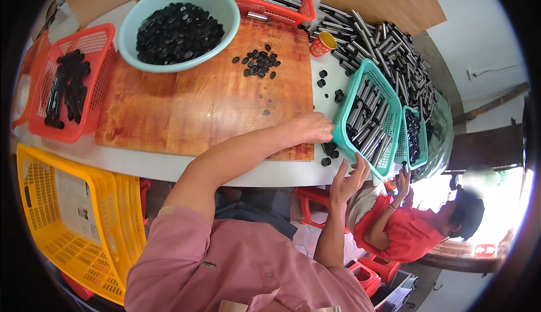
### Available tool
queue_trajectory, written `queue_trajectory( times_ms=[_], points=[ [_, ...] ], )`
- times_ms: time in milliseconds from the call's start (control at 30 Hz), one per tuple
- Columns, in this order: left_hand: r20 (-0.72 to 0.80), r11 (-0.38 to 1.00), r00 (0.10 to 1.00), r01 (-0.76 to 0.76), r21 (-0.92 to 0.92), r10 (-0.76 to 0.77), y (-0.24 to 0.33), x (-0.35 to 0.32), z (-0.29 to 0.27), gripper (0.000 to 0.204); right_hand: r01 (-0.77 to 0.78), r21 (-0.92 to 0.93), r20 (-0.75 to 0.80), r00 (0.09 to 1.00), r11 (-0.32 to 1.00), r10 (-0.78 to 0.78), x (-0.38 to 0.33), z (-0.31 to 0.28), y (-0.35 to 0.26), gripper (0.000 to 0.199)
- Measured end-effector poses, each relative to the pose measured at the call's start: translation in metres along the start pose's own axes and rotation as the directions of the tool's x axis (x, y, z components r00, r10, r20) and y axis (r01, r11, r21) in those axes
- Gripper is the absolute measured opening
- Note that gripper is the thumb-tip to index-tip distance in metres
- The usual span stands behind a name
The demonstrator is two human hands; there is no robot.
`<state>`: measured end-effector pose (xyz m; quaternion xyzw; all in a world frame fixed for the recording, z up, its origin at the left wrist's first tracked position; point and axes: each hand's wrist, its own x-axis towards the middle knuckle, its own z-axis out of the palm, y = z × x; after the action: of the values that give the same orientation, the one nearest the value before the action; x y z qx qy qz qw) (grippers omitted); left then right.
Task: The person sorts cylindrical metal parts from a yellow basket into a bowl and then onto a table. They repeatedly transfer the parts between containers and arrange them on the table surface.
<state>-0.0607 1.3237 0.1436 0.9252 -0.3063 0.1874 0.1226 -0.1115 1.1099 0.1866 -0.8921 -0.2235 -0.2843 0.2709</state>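
At 3 o'clock of the frame I see the teal plastic mesh basket of grey metal tubes, tilted on the white table edge. My left hand rests knuckles-up against its near rim; can't tell if it pinches anything. My right hand hangs open, fingers spread, just under the basket's lower corner, empty. Loose black round caps lie btwn hand & basket. At 12 o'clock, a pale green bowl of black caps sits on the wooden board; small cap pile beside it. Red basket w/ black pieces at 9, yellow crate at 8. Another person in red sits at 4.
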Motion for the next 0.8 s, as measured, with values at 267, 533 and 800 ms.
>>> queue_trajectory(
  times_ms=[267,533,800],
  points=[
    [0.099,0.998,0.995,0.009,-0.063,-0.003,-0.002,-0.007,-0.042,0.01,-0.212,-0.018,0.036,0.977,0.977,0.212,0.014,-0.016,0.042,0.036],
    [-0.146,0.978,0.981,0.1,-0.182,-0.128,0.008,-0.049,-0.057,0.014,-0.265,0.086,0.12,0.96,0.96,0.254,0.03,-0.027,0.036,0.031],
    [0.217,0.989,0.965,-0.14,-0.044,0.147,0.106,-0.003,-0.032,0.025,-0.298,0.179,0.166,0.948,0.937,0.27,0.035,-0.032,0.046,0.028]
  ],
)
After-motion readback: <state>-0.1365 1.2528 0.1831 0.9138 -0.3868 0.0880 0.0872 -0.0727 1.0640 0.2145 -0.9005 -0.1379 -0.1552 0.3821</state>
